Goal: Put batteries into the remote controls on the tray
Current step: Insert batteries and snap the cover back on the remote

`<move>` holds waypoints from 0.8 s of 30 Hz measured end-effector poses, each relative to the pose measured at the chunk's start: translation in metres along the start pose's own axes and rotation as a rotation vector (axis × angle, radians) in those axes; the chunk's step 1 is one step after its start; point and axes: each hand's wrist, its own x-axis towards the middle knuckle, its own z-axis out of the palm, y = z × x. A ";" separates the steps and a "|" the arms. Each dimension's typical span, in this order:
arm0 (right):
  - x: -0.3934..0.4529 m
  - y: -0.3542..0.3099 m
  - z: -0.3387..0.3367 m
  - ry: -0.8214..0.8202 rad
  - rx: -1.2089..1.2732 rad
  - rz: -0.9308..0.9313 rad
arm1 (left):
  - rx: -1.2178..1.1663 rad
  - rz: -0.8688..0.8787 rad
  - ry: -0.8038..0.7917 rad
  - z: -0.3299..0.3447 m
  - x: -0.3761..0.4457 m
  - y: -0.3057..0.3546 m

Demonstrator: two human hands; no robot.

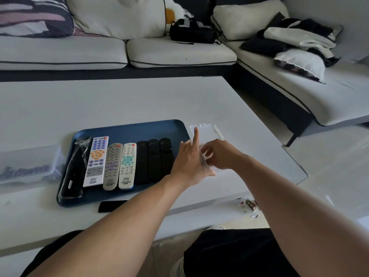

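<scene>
Reaching beside the tray (127,128), both forearms are extending; left hand (189,162) and right hand (217,154) are gripping a clear box (207,166), left index finger raised.

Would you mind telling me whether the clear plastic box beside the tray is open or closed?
Open: the clear box has its lid folded back flat on the table.

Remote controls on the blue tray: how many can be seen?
7, side by side on the tray: wrapped black, white, grey, cream, three black. Hands could hide more.
</scene>
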 end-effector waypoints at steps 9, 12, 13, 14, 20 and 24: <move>0.003 -0.030 -0.021 0.363 0.008 0.122 | 0.058 -0.011 -0.028 -0.058 -0.016 -0.015; 0.000 -0.065 -0.026 0.491 0.090 0.048 | 0.075 -0.072 0.063 -0.094 -0.031 -0.033; -0.001 -0.080 -0.026 0.513 0.106 0.005 | 0.088 -0.086 0.109 -0.106 -0.037 -0.040; -0.004 -0.096 -0.024 0.511 0.118 -0.039 | 0.099 -0.105 0.153 -0.117 -0.044 -0.049; -0.012 -0.205 0.013 0.312 0.037 -0.323 | 0.032 -0.318 0.454 -0.204 -0.089 -0.104; -0.005 -0.259 0.047 0.190 -0.041 -0.489 | 0.104 -0.541 0.628 -0.258 -0.124 -0.152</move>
